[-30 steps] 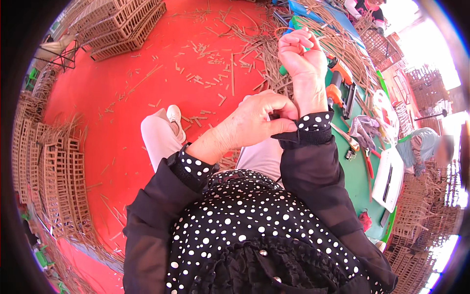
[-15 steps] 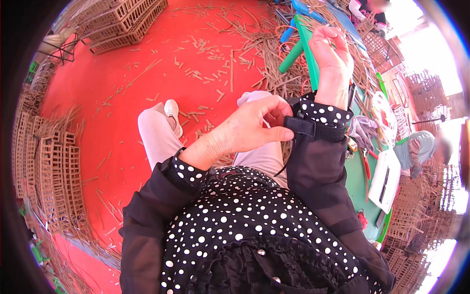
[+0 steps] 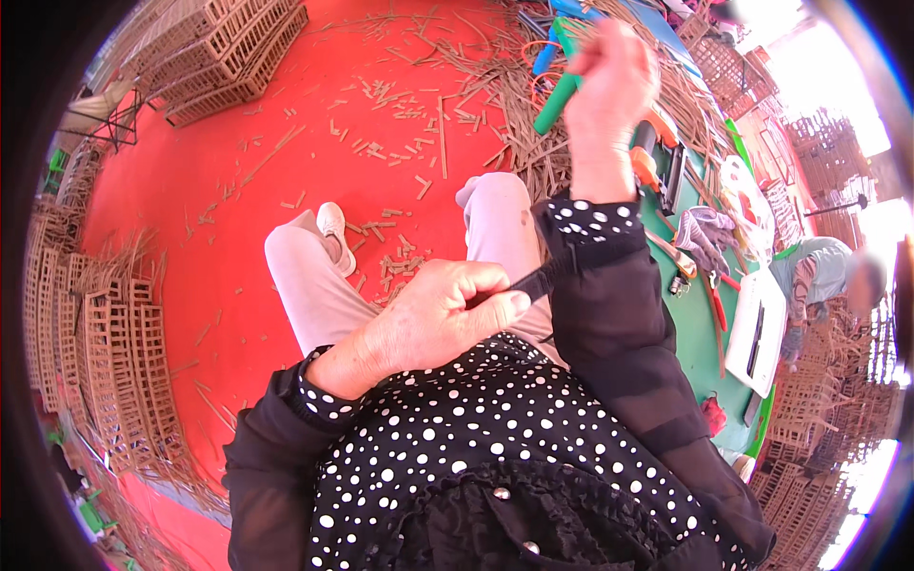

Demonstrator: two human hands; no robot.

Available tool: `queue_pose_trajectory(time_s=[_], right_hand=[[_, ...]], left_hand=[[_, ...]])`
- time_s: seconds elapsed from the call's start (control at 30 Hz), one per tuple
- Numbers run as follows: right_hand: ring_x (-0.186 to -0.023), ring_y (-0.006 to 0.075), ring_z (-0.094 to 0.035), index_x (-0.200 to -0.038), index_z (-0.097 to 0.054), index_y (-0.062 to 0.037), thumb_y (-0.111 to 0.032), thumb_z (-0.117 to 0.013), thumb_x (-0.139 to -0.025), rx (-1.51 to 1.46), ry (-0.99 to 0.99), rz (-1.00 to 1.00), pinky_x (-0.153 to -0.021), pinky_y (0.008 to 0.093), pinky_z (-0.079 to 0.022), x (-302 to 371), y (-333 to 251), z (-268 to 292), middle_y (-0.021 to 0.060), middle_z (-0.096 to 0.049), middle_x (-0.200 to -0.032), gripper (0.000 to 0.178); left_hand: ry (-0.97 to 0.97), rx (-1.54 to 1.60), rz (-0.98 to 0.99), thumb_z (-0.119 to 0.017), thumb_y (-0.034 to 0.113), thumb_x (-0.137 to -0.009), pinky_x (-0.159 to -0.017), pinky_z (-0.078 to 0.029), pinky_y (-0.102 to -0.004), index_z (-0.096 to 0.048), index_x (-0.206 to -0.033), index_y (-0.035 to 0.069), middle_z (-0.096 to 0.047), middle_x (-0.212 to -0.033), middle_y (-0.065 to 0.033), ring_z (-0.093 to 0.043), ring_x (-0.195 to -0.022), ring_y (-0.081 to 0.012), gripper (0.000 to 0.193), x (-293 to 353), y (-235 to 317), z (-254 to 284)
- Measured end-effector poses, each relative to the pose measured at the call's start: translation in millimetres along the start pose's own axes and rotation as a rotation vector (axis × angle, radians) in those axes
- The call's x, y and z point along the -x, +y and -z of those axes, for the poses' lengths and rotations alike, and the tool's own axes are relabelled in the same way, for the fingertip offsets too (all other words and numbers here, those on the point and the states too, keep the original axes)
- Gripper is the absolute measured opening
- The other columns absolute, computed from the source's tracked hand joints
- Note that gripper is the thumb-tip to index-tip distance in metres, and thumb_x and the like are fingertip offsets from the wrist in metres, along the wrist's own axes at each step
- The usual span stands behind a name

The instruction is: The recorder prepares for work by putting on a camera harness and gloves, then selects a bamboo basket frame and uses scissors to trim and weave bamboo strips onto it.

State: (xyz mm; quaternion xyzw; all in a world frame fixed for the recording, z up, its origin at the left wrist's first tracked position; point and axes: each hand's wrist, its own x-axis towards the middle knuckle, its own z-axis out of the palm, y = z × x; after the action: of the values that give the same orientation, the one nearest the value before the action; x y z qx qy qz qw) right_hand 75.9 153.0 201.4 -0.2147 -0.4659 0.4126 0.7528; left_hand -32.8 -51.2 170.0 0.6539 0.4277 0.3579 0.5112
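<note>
My left hand (image 3: 433,319) is closed on the free end of a black strap (image 3: 541,282), pinched between thumb and fingers. The strap is drawn out taut from a black band around my right wrist, over the dark sheer sleeve and the polka-dot cuff (image 3: 590,221). My right hand (image 3: 612,90) is raised with its fingers curled in, blurred by motion. I see nothing in it. Behind it lie a green bar (image 3: 557,105) and a black and orange tool (image 3: 671,176) on the green worktable (image 3: 687,347).
On the worktable are grey gloves (image 3: 705,233), a red-handled tool (image 3: 717,309) and a white case (image 3: 757,333). Thin brown strips (image 3: 528,133) pile up beyond. Slatted crates (image 3: 214,57) stand at the far left, more (image 3: 124,352) nearer. Another person (image 3: 819,276) bends at the right.
My left hand has moved down and left, pulling the strap end away from the wrist band. My right hand has shifted left and up, its fingers curling tighter.
</note>
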Motion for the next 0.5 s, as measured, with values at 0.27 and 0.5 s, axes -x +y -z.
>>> queue_pose_trajectory(time_s=[0.27,0.5], right_hand=[[-0.055,0.0173,-0.057,-0.076,-0.060,0.0002,-0.024,-0.059,-0.076,0.678,-0.369,-0.008,-0.056,0.0310,-0.047,30.6,6.2,-28.9,0.0100,-0.061,-0.066,0.025],[-0.045,0.0119,-0.046,-0.078,-0.055,-0.0063,-0.019,-0.053,-0.081,-0.433,-0.118,-0.916,-0.045,0.0295,-0.039,28.8,17.3,-30.1,0.0008,-0.053,-0.059,0.013]], left_hand=[[0.151,-0.039,-0.134,-0.059,0.013,-0.081,-0.065,-0.038,-0.0215,-0.053,-0.069,-0.002,-0.047,-0.096,-0.0048,-0.045,-0.072,-0.0060,0.020,-14.8,-24.0,4.5],[0.152,0.033,0.023,-0.061,0.018,-0.081,-0.071,-0.043,-0.0234,-0.045,-0.103,0.002,-0.053,-0.090,-0.0038,-0.052,-0.081,-0.0092,0.031,-20.1,-40.2,-2.6]])
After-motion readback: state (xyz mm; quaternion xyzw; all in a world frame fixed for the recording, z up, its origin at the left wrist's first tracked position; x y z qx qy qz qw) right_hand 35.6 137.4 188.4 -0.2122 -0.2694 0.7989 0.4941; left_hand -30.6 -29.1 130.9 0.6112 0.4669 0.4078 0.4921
